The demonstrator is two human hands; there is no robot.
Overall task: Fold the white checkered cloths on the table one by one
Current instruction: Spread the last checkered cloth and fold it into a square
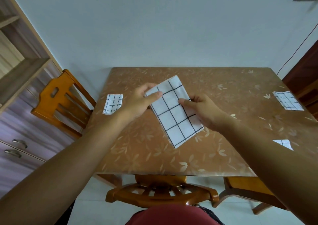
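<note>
Cloth (173, 111) is held over the middle of the counter (223, 90), apparently clear of the surface. It is already a narrow strip, slanting from far centre toward near right.

Left hand (137, 102) pinches its far-left edge, thumb on top, fingers (148, 86) curled round behind. Right hand (201, 109) pinches the right long edge about halfway down, thumb on top. Grips on opposite edges probably keep the layers from sliding apart and set up a fold across the length.

Left cloth (112, 103) lies small and folded at the counter's left edge, likely the done spot. Right cloth (287, 100) lies at the far right. Third cloth (283, 143) peeks out behind the right forearm. Cannot tell whether those two are finished.

Chair (161, 193) is tucked under the near side.
</note>
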